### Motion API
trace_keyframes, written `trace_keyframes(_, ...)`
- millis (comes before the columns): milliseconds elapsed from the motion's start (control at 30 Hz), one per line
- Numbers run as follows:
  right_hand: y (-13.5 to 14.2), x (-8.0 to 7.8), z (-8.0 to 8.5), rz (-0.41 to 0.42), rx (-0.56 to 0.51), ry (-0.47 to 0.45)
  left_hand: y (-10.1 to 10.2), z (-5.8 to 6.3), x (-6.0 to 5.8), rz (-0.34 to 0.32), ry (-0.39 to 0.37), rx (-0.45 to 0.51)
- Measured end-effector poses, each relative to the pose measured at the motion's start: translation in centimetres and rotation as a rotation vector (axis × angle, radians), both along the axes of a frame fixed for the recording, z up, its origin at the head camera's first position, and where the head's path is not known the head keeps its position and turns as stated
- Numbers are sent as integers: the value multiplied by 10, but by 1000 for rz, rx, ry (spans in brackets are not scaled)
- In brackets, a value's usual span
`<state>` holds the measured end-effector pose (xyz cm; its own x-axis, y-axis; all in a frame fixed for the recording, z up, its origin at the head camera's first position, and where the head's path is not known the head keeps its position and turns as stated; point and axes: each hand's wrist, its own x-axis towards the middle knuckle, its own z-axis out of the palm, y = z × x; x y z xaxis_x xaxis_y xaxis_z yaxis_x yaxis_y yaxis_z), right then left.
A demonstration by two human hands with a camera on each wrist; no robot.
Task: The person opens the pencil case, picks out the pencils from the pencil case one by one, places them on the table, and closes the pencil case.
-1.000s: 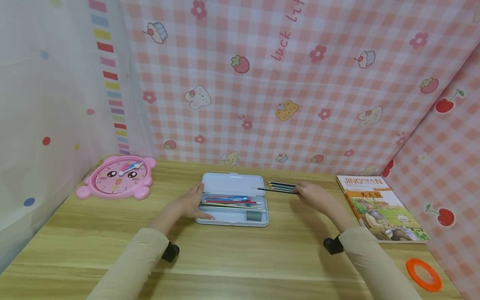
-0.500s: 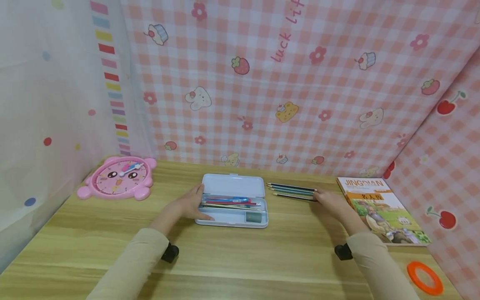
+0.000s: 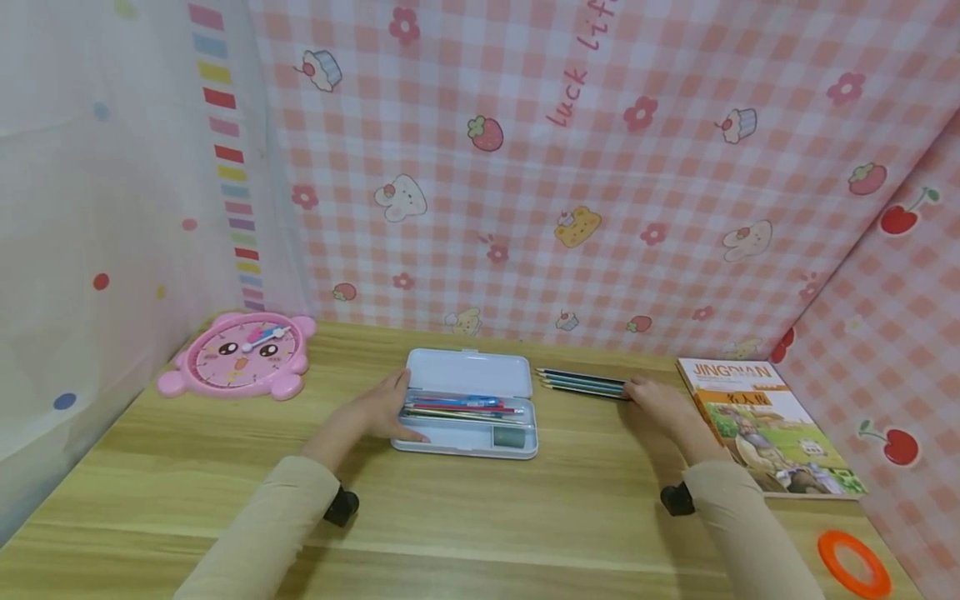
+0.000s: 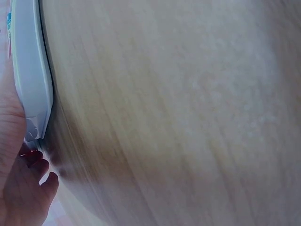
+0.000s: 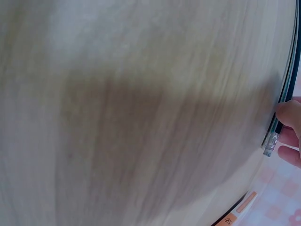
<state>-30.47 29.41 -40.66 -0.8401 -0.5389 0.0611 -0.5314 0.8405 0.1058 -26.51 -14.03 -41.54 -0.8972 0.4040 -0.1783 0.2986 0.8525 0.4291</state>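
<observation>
Pencils (image 3: 581, 384), dark and teal, side by side just right of the open case, points toward it. My right hand (image 3: 660, 408) pinches them at the blunt end: thumb on the near side, fingers curled on the far side. From the right wrist, one clear end cap (image 5: 270, 143) pokes out past my fingertips. Rest of the shafts run bare ahead of the grip. Can't tell if they touch the wood.

White pencil case (image 3: 468, 373): my left hand (image 3: 382, 408) grips its left end, thumb over the front compartment, fingers round the outer edge. Lid's laid back. Pens and pencils (image 3: 461, 404) in the case, lengthwise; grey-green block (image 3: 509, 436) in the small front-right compartment.

Further out on the wood-grain table (image 3: 562, 517): pink toy clock (image 3: 243, 354) far left, JINGDIAN book (image 3: 772, 429) right of my right hand, orange ring (image 3: 853, 564) nearer me.
</observation>
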Motion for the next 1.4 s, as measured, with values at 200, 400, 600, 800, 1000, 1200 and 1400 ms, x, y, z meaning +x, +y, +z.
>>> trace_keyframes(200, 0, -2, -3, -27, -9, 20, 1, 0, 0, -4, 2, -8)
trace_keyframes(400, -3, -5, -6, -69, -68, 21, 0, 0, 0, 2, -1, -11)
trace_keyframes(600, -20, -4, -4, -96, -168, -35, 1, 0, 0, 9, -11, -13)
trace_keyframes(800, -53, 0, 2, -74, -271, -119, 1, 0, -1, 1, 0, -11)
trace_keyframes(1000, -95, 4, 1, 63, -442, -160, 0, -1, -2, -6, 5, -13)
trace_keyframes(1200, -129, 12, 5, 195, -464, -258, 1, -2, -1, -3, 0, -10)
trace_keyframes(1400, -143, 17, 6, 242, -384, -328, 0, -3, -2, -5, 7, -3)
